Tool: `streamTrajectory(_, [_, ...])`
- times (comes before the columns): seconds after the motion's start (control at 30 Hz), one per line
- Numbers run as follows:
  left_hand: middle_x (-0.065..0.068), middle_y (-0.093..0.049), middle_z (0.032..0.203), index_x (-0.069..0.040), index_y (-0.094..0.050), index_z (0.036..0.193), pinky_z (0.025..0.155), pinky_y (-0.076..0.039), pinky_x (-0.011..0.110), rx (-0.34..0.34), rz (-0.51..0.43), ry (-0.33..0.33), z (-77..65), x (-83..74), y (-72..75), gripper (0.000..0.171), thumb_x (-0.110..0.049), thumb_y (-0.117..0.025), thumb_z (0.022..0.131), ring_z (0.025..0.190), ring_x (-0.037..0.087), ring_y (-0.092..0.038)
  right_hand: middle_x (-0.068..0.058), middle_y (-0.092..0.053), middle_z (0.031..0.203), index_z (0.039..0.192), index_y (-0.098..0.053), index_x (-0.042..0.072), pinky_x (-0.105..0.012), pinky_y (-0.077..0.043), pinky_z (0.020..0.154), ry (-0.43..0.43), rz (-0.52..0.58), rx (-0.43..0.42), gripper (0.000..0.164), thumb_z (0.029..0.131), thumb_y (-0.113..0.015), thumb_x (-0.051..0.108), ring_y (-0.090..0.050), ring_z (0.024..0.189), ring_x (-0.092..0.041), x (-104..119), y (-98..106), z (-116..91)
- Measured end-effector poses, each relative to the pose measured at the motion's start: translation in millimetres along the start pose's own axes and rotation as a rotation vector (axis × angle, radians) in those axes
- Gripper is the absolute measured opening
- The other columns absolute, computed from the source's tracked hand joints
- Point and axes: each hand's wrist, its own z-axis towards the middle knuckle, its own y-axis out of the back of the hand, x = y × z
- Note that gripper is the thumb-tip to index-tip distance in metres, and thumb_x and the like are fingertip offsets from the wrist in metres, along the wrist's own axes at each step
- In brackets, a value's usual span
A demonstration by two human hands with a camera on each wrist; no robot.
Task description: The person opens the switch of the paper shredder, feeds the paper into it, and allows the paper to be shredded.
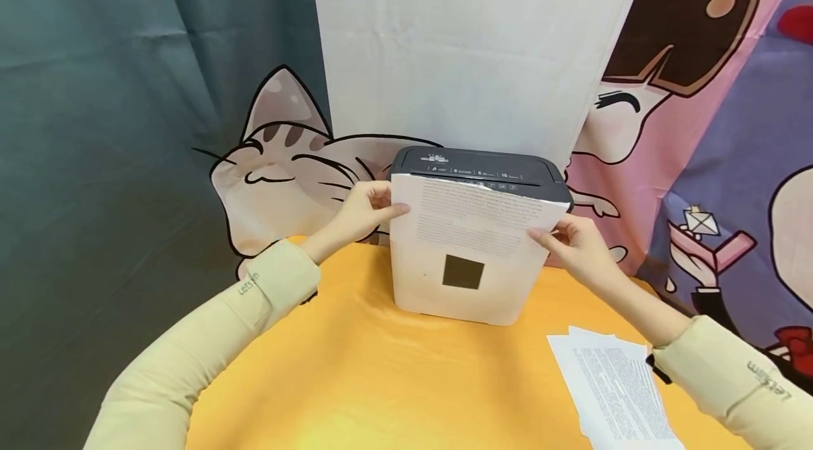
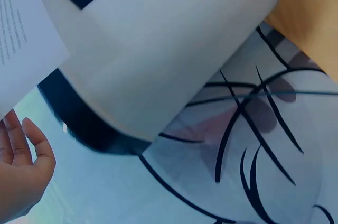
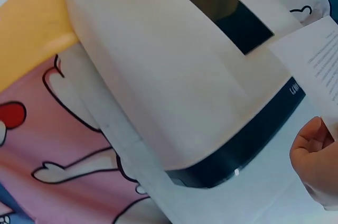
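Observation:
A printed sheet of paper [image 1: 470, 214] is stretched between both hands, in front of the top of a white paper shredder [image 1: 419, 288] with a dark grey lid [image 1: 476, 162]. My left hand [image 1: 368, 207] pinches its left edge, thumb on the near face. At the right edge my right hand [image 1: 576, 242] pinches it the same way. The sheet's upper edge lies close to the slot; whether it has entered cannot be told. The left wrist view shows a corner of the sheet [image 2: 31, 44] beside the left hand [image 2: 24, 166]. In the right wrist view the right hand [image 3: 317, 163] is partly cut off.
Several printed sheets [image 1: 616, 386] lie loosely stacked at the right of the yellow tabletop [image 1: 356, 379], beneath the right forearm. A dark window [image 1: 463, 271] shows on the shredder's front. Behind stands a cloth backdrop [image 1: 470, 41] with a cartoon cat [image 1: 279, 161].

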Motion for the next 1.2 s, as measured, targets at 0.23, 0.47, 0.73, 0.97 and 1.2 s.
streamTrajectory(0.23, [0.013, -0.072, 0.087, 0.0, -0.068, 0.093, 0.075, -0.05, 0.025, -0.004, 0.061, 0.039, 13.6, -16.1, 17.1, 0.014, -0.011, -0.068, 0.085, 0.073, 0.008, -0.064, 0.027, -0.062, 0.077, 0.101, -0.067, -0.006, -0.009, -0.047, 0.061, 0.012, -0.037, -0.049, 0.018, 0.085, -0.066, 0.003, -0.063, 0.066, 0.003, 11, 11, 17])
streamTrajectory(0.47, [0.011, -0.072, 0.087, -0.001, -0.069, 0.094, 0.076, -0.05, 0.026, -0.005, 0.109, 0.019, 23.7, -28.3, 25.8, 0.015, -0.012, -0.069, 0.085, 0.075, 0.01, -0.065, 0.028, -0.062, 0.077, 0.102, -0.068, -0.005, -0.006, -0.045, 0.062, 0.036, -0.115, -0.059, 0.019, 0.085, -0.066, 0.002, -0.059, 0.067, 0.009, 19, 24, 33])
streamTrajectory(0.73, [0.012, -0.072, 0.088, -0.001, -0.069, 0.096, 0.066, -0.045, 0.023, 0.001, 0.147, -0.021, 42.8, -43.8, 30.4, 0.015, -0.011, -0.068, 0.086, 0.07, 0.011, -0.061, 0.025, -0.063, 0.075, 0.102, -0.068, -0.005, -0.005, -0.041, 0.06, 0.044, -0.166, -0.067, 0.019, 0.086, -0.066, 0.004, -0.056, 0.063, 0.012, 26, 47, 53])
streamTrajectory(0.97, [0.013, -0.072, 0.092, -0.002, -0.069, 0.089, 0.074, -0.044, 0.024, -0.032, 0.163, -0.034, 62.3, -49.4, 29.9, 0.009, -0.011, -0.067, 0.086, 0.08, 0.012, -0.063, 0.025, -0.063, 0.075, 0.106, -0.068, -0.004, -0.006, -0.04, 0.056, 0.026, -0.228, -0.118, 0.022, 0.085, -0.066, 0.004, -0.053, 0.06, 0.013, 27, 53, 70])
streamTrajectory(1.2, [0.005, -0.065, 0.068, -0.005, -0.055, 0.064, 0.07, -0.041, 0.024, -0.106, 0.142, -0.047, 83.3, -58.1, 34.8, 0.025, -0.008, -0.068, 0.085, 0.066, 0.012, -0.048, 0.011, -0.067, 0.075, 0.103, -0.07, -0.001, -0.008, -0.037, 0.056, 0.023, -0.287, -0.158, 0.019, 0.086, -0.066, 0.007, -0.051, 0.06, 0.013, 25, 58, 91])
